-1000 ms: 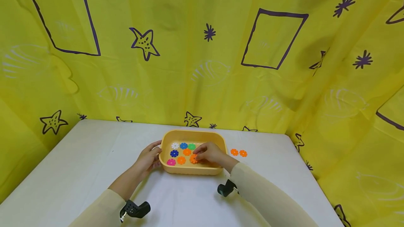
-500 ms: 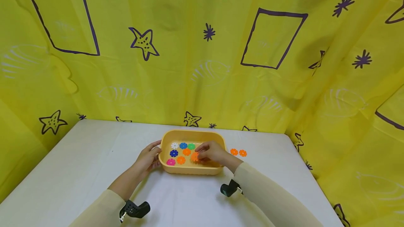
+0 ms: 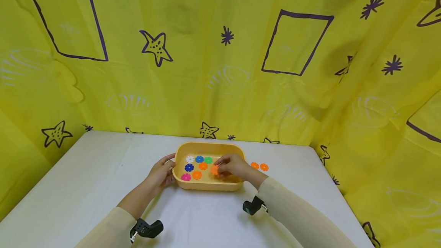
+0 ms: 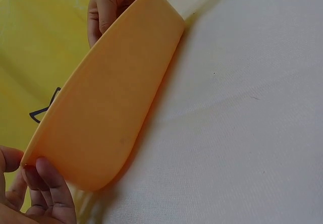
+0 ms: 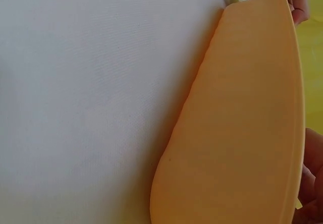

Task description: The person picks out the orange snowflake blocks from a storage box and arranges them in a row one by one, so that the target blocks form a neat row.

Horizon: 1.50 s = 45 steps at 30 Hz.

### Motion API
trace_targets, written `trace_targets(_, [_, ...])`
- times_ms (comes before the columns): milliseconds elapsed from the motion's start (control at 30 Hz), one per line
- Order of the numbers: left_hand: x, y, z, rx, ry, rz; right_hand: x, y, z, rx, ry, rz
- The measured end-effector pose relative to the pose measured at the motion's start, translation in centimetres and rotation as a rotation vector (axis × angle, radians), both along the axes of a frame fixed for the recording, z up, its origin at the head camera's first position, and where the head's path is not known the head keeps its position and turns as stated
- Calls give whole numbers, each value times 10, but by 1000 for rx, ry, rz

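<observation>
A shallow orange-yellow plastic tub (image 3: 211,187) sits on the white table. My left hand (image 3: 162,173) grips its left end, with thumb and fingers at the rim in the left wrist view. Over the right half of the tub's inside, my right hand (image 3: 233,167) pinches an orange snowflake disc (image 3: 214,170) that stands tilted at the fingertips. To the left of it several notched discs lie flat and spread out: a white disc (image 3: 190,159), a blue disc (image 3: 199,159), a green disc (image 3: 208,160), a dark blue disc (image 3: 189,167), a pink disc (image 3: 186,177) and orange ones (image 3: 197,175).
Two orange discs (image 3: 259,166) lie side by side on the table, just right of the tub. Behind the table hangs a yellow curtain (image 3: 186,87) with starfish and fish prints, which also runs along both sides.
The right hand has shifted slightly right with the orange disc between its fingers, away from the discs lying flat. The left hand has kept its place on the tub.
</observation>
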State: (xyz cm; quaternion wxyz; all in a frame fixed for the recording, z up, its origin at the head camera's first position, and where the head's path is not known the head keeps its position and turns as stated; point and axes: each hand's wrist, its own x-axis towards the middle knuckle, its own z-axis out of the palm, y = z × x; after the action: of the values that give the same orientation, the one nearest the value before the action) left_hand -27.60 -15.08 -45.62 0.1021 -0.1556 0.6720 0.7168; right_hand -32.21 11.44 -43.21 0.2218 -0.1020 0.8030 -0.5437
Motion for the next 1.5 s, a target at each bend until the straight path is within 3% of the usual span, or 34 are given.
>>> trace_targets(1000, [-1,1,0,-9,7,-2,1,14,11,-31,21,2])
trace_targets(1500, [1,1,-2,-15,21,1,-1,24,15,-2,43,-48])
